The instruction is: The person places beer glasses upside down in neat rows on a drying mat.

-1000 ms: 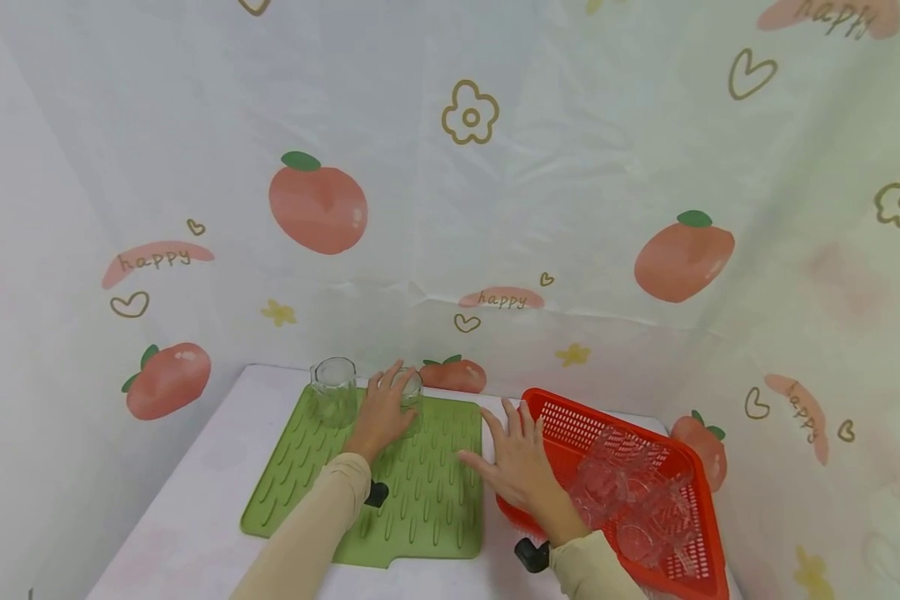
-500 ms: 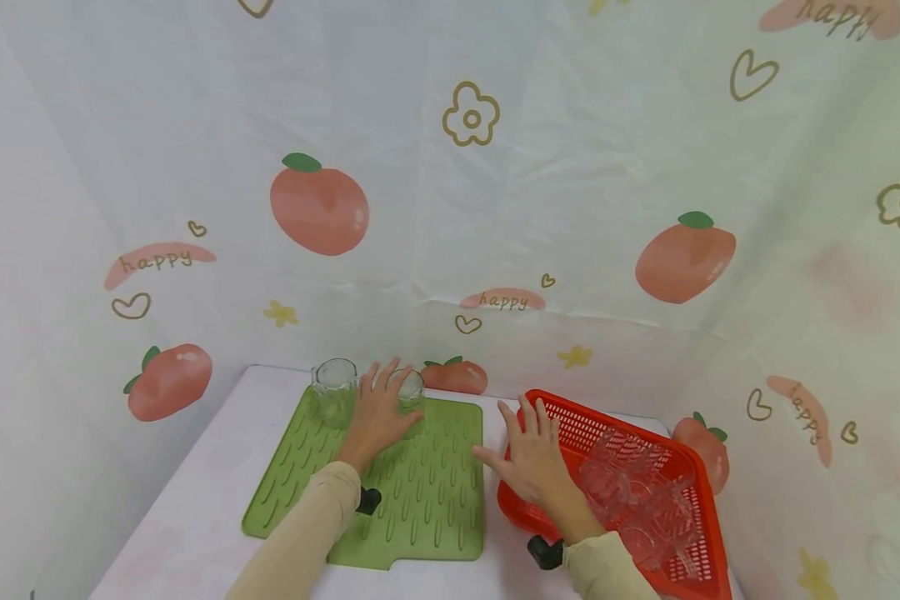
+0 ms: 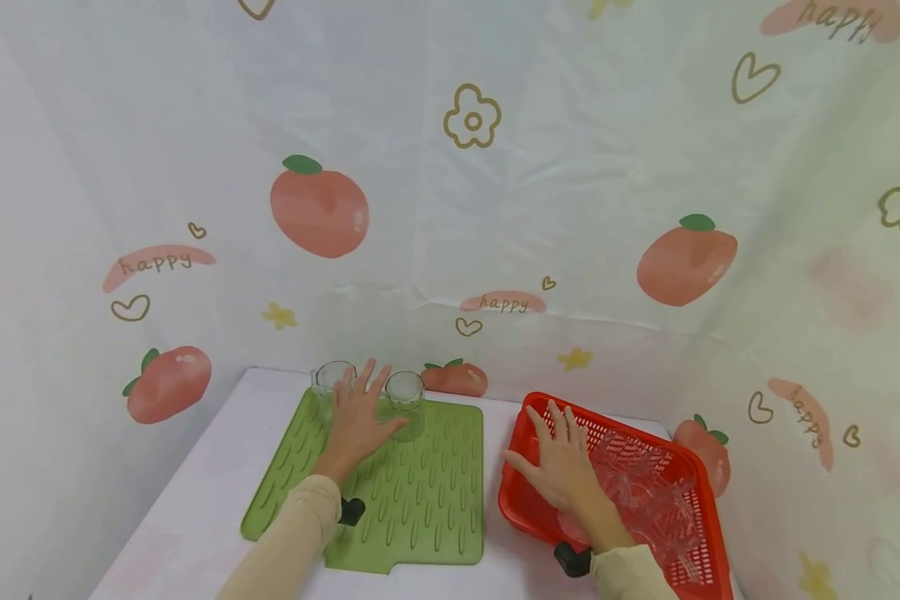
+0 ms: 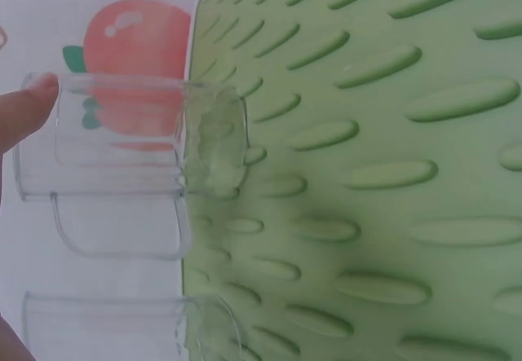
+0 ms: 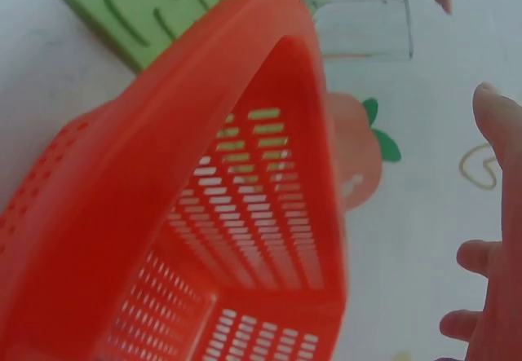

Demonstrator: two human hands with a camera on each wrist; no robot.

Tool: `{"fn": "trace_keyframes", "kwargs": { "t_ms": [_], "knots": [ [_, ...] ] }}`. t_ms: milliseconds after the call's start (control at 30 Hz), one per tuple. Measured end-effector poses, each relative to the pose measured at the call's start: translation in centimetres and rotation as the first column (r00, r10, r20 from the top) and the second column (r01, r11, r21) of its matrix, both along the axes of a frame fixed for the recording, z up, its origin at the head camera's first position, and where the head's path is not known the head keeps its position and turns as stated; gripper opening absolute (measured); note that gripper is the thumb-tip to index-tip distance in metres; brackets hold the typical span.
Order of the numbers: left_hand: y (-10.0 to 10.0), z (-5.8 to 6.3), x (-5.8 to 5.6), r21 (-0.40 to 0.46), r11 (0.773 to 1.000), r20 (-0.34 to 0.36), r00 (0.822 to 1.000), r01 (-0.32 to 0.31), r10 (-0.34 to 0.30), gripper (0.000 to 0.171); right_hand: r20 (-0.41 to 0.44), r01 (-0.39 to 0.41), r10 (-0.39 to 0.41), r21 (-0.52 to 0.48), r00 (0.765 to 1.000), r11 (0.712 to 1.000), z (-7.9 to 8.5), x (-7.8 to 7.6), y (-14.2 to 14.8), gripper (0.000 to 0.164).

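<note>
Two clear glass mugs stand at the back of the green ridged mat (image 3: 438,483). My left hand (image 3: 354,429) is in front of them with its fingers spread, partly covering the left mug (image 3: 336,372). Its thumb points toward the right mug (image 3: 407,408); in the left wrist view the thumb tip overlaps the rim end of a mug (image 4: 122,137), and I cannot tell whether it touches. Over the left part of the red plastic basket (image 3: 521,500), my right hand (image 3: 566,471) hovers with spread fingers and holds nothing. Several clear glasses (image 3: 645,483) lie in the basket.
The mat and basket sit side by side on a white table (image 3: 195,492), with a strip of tabletop between them. A pale cloth printed with fruit (image 3: 320,212) hangs behind the table and along both sides.
My left hand has moved left, off the right mug, which stays on the mat. My right hand has moved right, from the gap beside the basket to above it.
</note>
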State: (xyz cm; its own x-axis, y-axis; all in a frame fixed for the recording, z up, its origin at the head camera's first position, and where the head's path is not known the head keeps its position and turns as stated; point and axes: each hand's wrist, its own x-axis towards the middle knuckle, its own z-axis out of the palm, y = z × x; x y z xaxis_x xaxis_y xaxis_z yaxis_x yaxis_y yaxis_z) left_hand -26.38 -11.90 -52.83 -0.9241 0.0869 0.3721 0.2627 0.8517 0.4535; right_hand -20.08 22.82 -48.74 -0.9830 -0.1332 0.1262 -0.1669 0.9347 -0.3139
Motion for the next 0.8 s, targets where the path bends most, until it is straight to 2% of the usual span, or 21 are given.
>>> {"fn": "trace_keyframes", "kwargs": {
  "t_ms": [200, 533, 800],
  "knots": [
    [-1.2, -0.3, 0.5, -0.03, 0.998, 0.003, 0.999, -0.048, 0.048, 0.105, 0.011, 0.013, -0.014, 0.017, 1.0, 1.0, 0.3, 0.4, 1.5, 0.096],
    [-3.1, -0.1, 1.1, -0.007, 0.998, 0.051, 0.997, -0.055, 0.055, 0.108, 0.029, 0.042, -0.043, 0.009, 0.999, 0.999, 0.9, 0.5, 3.6, 0.1],
    [-4.7, -1.1, 1.7, 0.012, 0.996, 0.09, 0.992, -0.09, 0.089, 0.114, 0.057, 0.021, -0.021, -0.011, 0.998, 1.0, 0.9, 0.7, 4.9, 0.098]
  ]
}}
